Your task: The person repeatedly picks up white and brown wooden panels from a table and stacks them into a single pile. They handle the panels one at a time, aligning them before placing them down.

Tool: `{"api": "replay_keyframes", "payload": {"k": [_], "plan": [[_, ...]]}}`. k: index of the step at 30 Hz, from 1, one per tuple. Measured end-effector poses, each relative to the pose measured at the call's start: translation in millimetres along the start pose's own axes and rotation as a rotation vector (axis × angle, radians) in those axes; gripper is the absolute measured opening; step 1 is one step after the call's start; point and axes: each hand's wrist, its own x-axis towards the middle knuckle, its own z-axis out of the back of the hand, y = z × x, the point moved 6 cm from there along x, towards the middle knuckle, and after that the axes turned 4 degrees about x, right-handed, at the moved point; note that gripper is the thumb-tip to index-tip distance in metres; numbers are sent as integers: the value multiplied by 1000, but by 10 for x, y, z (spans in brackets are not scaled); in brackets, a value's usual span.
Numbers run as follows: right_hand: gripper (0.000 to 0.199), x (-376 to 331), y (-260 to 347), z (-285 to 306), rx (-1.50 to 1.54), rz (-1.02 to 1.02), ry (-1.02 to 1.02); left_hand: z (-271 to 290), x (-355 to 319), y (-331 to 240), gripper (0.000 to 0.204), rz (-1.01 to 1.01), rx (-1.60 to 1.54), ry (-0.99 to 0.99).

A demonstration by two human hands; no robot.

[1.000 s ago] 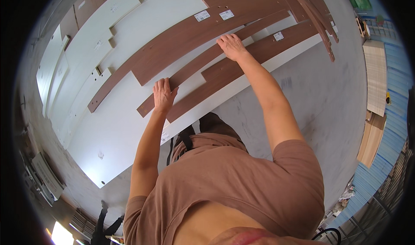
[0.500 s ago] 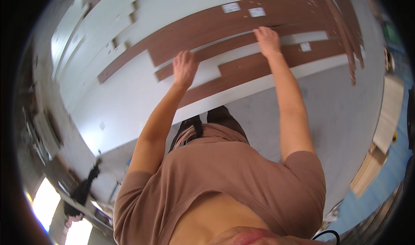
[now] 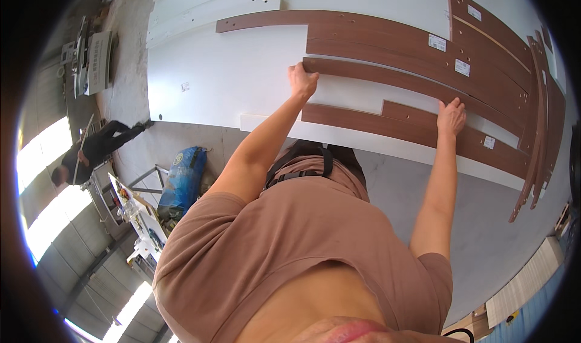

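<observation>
Just beyond the right hand (image 3: 451, 116), small white rectangular labels (image 3: 436, 42) are stuck on brown wood-grain boards. The end of a narrow brown plank (image 3: 387, 80) is grasped by the left hand (image 3: 301, 80), while the right is pressed flat, fingers spread, on a shorter brown board (image 3: 411, 114) over a white panel (image 3: 230, 77). Well left of the hands, a blue sack (image 3: 184, 179) is seen, contents hidden.

Under my left fingers (image 3: 301, 77) the brown plank (image 3: 411, 83) looks like wood-grain laminate, smooth and matt; my right fingers (image 3: 451, 110) lie on a shorter plank (image 3: 423, 131) of the same finish. The white panel (image 3: 230, 77) beneath is smooth with a faint sheen. Paper labels (image 3: 437, 42) sit on the planks. The concrete floor (image 3: 399, 192) looks dull grey.
</observation>
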Motion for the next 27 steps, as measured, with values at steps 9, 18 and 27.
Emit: {"api": "replay_keyframes", "payload": {"k": [9,18,27], "plan": [[52,29,9,31,54,-19,-52,-17,38,-47,45,8,-128,-44],[54,105,-98,-124,146,-35,-53,-139,129,65,42,-31,-150,-46],[78,214,-388,-406,376,-208,-21,-134,112,-31,59,-6,-152,-65]]}}
